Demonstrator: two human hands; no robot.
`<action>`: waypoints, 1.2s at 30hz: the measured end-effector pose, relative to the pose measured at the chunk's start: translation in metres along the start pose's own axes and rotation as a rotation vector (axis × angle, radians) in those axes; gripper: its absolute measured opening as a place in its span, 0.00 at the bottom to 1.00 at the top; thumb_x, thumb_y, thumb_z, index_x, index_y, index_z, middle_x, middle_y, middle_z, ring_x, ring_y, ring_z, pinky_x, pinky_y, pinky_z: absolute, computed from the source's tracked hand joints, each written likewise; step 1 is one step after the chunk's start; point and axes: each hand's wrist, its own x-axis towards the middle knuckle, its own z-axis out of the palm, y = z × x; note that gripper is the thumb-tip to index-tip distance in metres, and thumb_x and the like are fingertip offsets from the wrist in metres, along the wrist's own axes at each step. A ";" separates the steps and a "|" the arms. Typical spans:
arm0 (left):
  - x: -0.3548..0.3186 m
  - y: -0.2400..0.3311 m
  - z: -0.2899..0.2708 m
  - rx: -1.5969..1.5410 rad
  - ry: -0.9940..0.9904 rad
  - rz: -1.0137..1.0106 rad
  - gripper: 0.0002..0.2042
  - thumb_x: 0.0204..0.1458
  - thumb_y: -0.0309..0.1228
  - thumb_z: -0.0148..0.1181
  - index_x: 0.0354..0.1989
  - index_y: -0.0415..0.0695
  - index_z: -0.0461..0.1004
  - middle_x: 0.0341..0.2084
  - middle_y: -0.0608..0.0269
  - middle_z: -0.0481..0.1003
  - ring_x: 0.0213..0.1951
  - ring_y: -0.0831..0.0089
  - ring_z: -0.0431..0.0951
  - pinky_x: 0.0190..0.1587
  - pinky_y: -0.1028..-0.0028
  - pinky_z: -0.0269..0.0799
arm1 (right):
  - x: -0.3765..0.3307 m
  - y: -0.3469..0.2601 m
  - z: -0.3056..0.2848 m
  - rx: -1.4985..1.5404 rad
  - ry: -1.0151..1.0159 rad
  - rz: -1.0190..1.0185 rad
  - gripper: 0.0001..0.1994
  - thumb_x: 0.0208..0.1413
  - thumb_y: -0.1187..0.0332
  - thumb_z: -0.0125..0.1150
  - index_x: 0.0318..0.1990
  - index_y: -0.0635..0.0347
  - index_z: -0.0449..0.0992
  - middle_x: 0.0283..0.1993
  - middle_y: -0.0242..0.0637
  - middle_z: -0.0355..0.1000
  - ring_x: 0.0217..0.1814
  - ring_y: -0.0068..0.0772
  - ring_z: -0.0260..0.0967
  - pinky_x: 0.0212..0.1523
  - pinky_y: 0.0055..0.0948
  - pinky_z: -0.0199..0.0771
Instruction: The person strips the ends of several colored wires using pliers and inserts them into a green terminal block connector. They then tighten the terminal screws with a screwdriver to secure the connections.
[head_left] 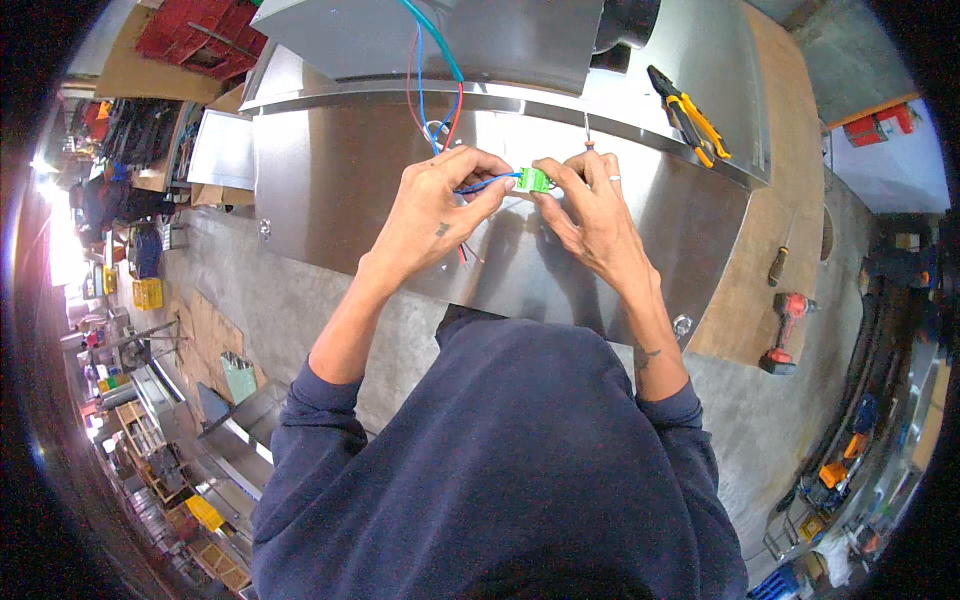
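Note:
My left hand [430, 205] pinches a blue wire [487, 184] whose end meets a small green terminal block [533, 180]. The fingertips of my right hand [597, 215] grip that block from the other side. A screwdriver [589, 132] also sticks out between the right hand's fingers, shaft pointing away from me; most of its handle is hidden. Red and blue wires come out of a teal cable [440, 45] above my left hand. Some thin wire ends [466, 253] hang below that hand. Both hands are over a shiny metal panel [330, 190].
Yellow-and-black pliers [692, 118] lie at the panel's far right. On the wooden board [745, 270] at right rest another screwdriver [779, 262] and a red cordless drill [788, 332]. A metal box [430, 50] stands behind the hands. Shelves with tools and crates [150, 440] line the left.

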 end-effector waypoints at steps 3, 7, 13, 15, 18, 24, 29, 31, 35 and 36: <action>0.001 -0.001 0.003 0.072 0.038 0.053 0.10 0.59 0.30 0.71 0.44 0.38 0.84 0.37 0.56 0.85 0.37 0.69 0.85 0.42 0.70 0.78 | 0.001 0.003 0.000 0.041 -0.018 0.007 0.19 0.61 0.69 0.68 0.59 0.56 0.77 0.45 0.42 0.67 0.49 0.48 0.63 0.51 0.46 0.71; 0.008 0.002 0.006 0.103 0.031 0.067 0.09 0.60 0.29 0.70 0.43 0.37 0.84 0.36 0.56 0.84 0.37 0.66 0.84 0.41 0.69 0.79 | 0.001 0.009 0.005 0.050 0.047 -0.032 0.20 0.58 0.72 0.71 0.59 0.54 0.79 0.43 0.39 0.67 0.46 0.43 0.61 0.48 0.41 0.69; 0.013 -0.003 0.010 0.125 -0.032 0.074 0.09 0.61 0.30 0.68 0.43 0.36 0.83 0.34 0.55 0.83 0.35 0.64 0.83 0.40 0.67 0.78 | -0.001 0.016 0.003 0.010 0.018 -0.067 0.22 0.57 0.72 0.72 0.59 0.56 0.77 0.44 0.39 0.68 0.48 0.45 0.63 0.49 0.42 0.71; 0.015 -0.001 0.010 0.144 -0.073 0.009 0.09 0.60 0.30 0.69 0.44 0.37 0.83 0.36 0.56 0.84 0.38 0.68 0.84 0.45 0.70 0.78 | -0.002 0.017 0.003 -0.033 0.013 -0.085 0.22 0.57 0.72 0.72 0.59 0.56 0.77 0.45 0.40 0.68 0.49 0.46 0.63 0.49 0.44 0.72; 0.018 0.012 0.004 0.129 -0.185 -0.230 0.12 0.61 0.31 0.68 0.50 0.38 0.81 0.36 0.57 0.83 0.37 0.69 0.82 0.46 0.70 0.77 | 0.001 0.015 -0.001 -0.036 -0.031 -0.059 0.21 0.57 0.71 0.72 0.58 0.56 0.77 0.47 0.40 0.68 0.50 0.47 0.64 0.50 0.45 0.75; 0.016 0.010 0.001 0.036 -0.241 -0.150 0.17 0.59 0.29 0.67 0.56 0.41 0.77 0.42 0.57 0.81 0.40 0.71 0.79 0.45 0.67 0.78 | 0.003 0.010 0.002 -0.050 -0.042 -0.070 0.22 0.55 0.69 0.73 0.58 0.55 0.76 0.47 0.39 0.68 0.52 0.47 0.65 0.51 0.45 0.78; 0.017 0.005 0.000 0.095 -0.275 -0.058 0.17 0.56 0.28 0.68 0.54 0.41 0.78 0.43 0.58 0.82 0.42 0.71 0.81 0.46 0.70 0.78 | 0.002 0.010 0.000 -0.075 -0.099 -0.077 0.24 0.56 0.66 0.72 0.60 0.57 0.75 0.49 0.42 0.68 0.53 0.51 0.65 0.54 0.44 0.77; 0.015 -0.001 0.001 0.093 -0.269 -0.056 0.17 0.56 0.27 0.68 0.53 0.41 0.79 0.43 0.59 0.82 0.42 0.71 0.81 0.46 0.71 0.78 | 0.003 0.008 -0.002 -0.061 -0.121 -0.091 0.25 0.58 0.65 0.70 0.63 0.58 0.73 0.50 0.44 0.68 0.54 0.52 0.66 0.56 0.44 0.76; 0.012 -0.007 -0.006 0.102 -0.277 -0.049 0.15 0.55 0.27 0.68 0.51 0.40 0.79 0.43 0.60 0.83 0.42 0.73 0.81 0.46 0.72 0.78 | 0.002 0.008 -0.012 0.131 -0.026 0.019 0.27 0.65 0.69 0.63 0.71 0.54 0.69 0.50 0.44 0.71 0.53 0.48 0.67 0.57 0.43 0.75; 0.011 -0.006 -0.007 0.096 -0.277 -0.058 0.14 0.55 0.27 0.68 0.50 0.40 0.79 0.42 0.61 0.83 0.41 0.73 0.81 0.46 0.72 0.77 | 0.001 0.011 -0.015 0.214 0.020 0.080 0.27 0.67 0.71 0.60 0.73 0.52 0.68 0.50 0.43 0.71 0.52 0.46 0.67 0.57 0.43 0.75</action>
